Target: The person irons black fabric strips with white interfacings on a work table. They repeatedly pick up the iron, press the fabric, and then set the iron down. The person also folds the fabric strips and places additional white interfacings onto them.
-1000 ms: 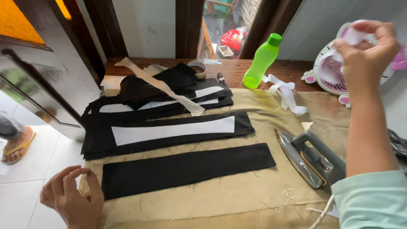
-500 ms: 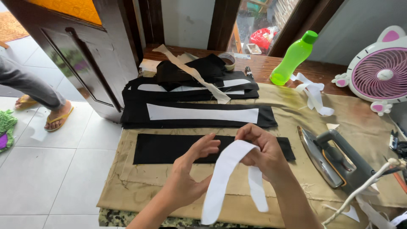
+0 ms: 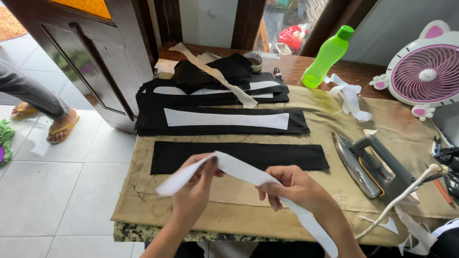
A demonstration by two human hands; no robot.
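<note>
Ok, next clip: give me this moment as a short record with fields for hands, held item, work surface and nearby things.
left hand: pinches one end of the white strip
right hand: grips the same strip further along; its tail hangs off the table edge
below the hands: black fabric piece flat on the tan cloth
behind: stacked black pieces with white strips
right side: iron, green bottle, pink fan

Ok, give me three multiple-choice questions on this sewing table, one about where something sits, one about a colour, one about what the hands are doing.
1. Where does the iron lie?
A right of the black strip
B on the floor
C on the fan

2. What colour is the bottle?
A red
B green
C blue

3. How is the white strip held?
A by the left hand and right hand
B by one hand
C by neither hand

Answers: 1 A, it rests on the tan cloth beside the black strip; 2 B, body and cap are green; 3 A, both hands pinch it.
</note>
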